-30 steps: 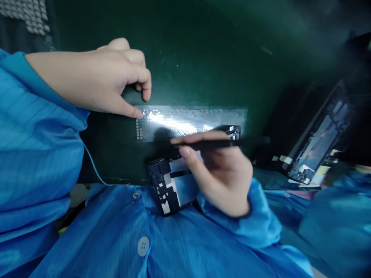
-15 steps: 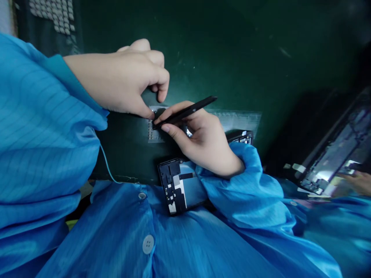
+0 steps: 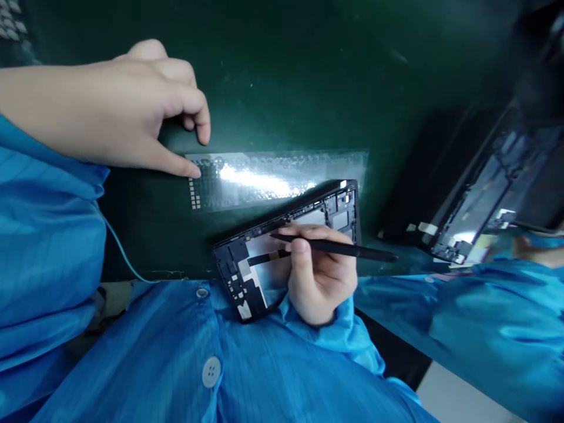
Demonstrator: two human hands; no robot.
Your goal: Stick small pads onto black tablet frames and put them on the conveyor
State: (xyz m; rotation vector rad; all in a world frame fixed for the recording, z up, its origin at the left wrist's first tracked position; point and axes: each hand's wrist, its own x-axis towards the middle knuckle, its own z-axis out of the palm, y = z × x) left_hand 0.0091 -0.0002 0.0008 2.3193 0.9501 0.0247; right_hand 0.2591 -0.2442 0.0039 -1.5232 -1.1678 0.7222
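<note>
My left hand (image 3: 127,111) has its thumb stretched out onto the left end of a clear plastic strip (image 3: 330,161) on the table, with the fingers bent and apart from the thumb. A few small pale square pads (image 3: 192,191) remain on that end of the strip. In my right hand (image 3: 324,276) are slim black tweezers (image 3: 348,248), held like a pen, their tip over an opened tablet-like device (image 3: 235,261). This device lies tilted at the table's front edge, its frame and inner parts exposed. My right hand covers some of its middle.
Another opened device (image 3: 473,217) lies at the right, near a co-worker's hand (image 3: 535,249) and blue sleeve (image 3: 497,311). Pale pieces (image 3: 11,20) sit at the far left corner. A thin blue cord (image 3: 121,247) hangs by my left sleeve.
My right hand has moved with the tweezers from the strip's left end to over the opened device, uncovering the strip. My left thumb stays at the strip's end. The whole view has shifted.
</note>
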